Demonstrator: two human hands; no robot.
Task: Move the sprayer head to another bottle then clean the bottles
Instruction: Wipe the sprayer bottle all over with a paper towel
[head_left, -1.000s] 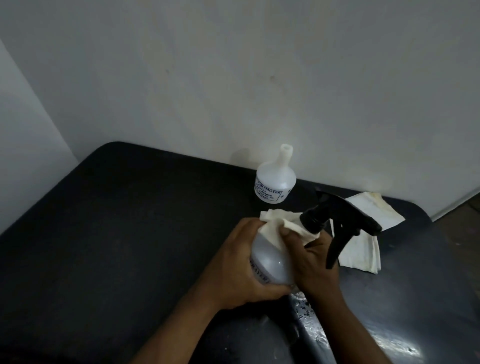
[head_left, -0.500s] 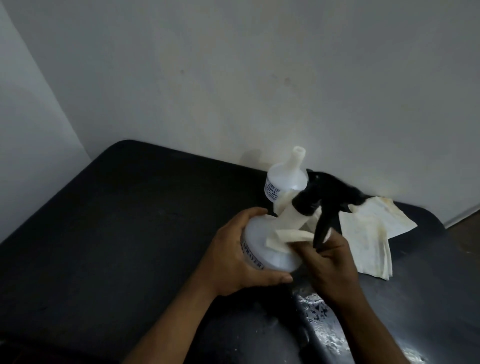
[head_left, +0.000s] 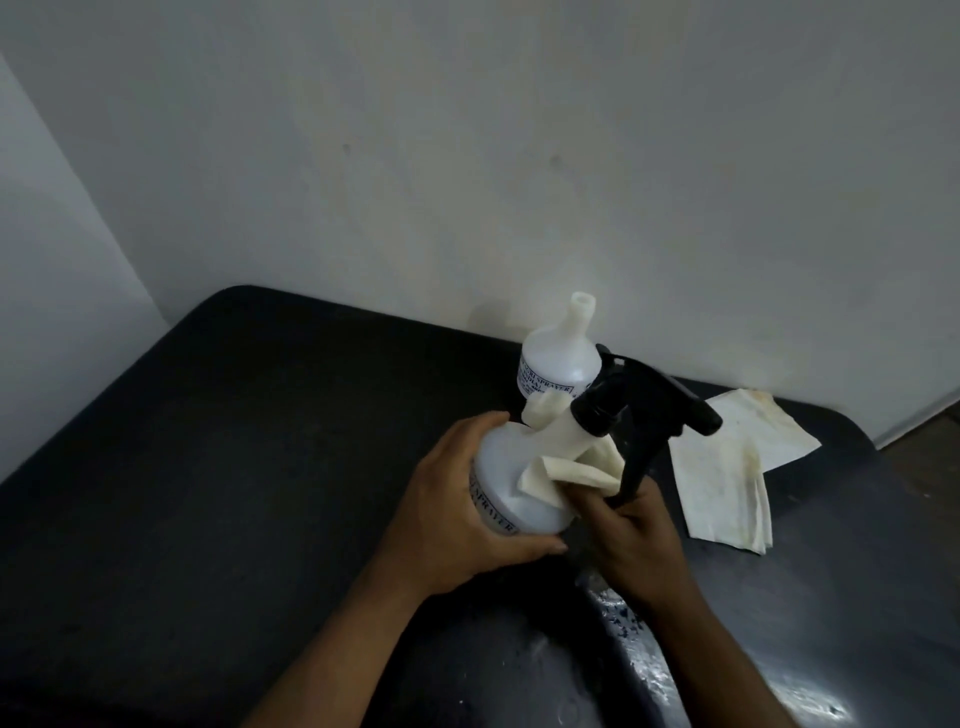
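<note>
At centre frame, the left hand (head_left: 447, 514) grips a tilted bottle (head_left: 511, 483) with sprayer (head_left: 644, 410) attached; the right hand (head_left: 631, 535) pinches a cloth (head_left: 561, 470) at its neck. Hard wiping could slip it into the open bottle (head_left: 558, 366) just behind, toppling it.

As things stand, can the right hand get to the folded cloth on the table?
Probably not yet: the right hand is gripping a wiping cloth against the held bottle. The path to the folded cloth looks free once it lets go.
</note>
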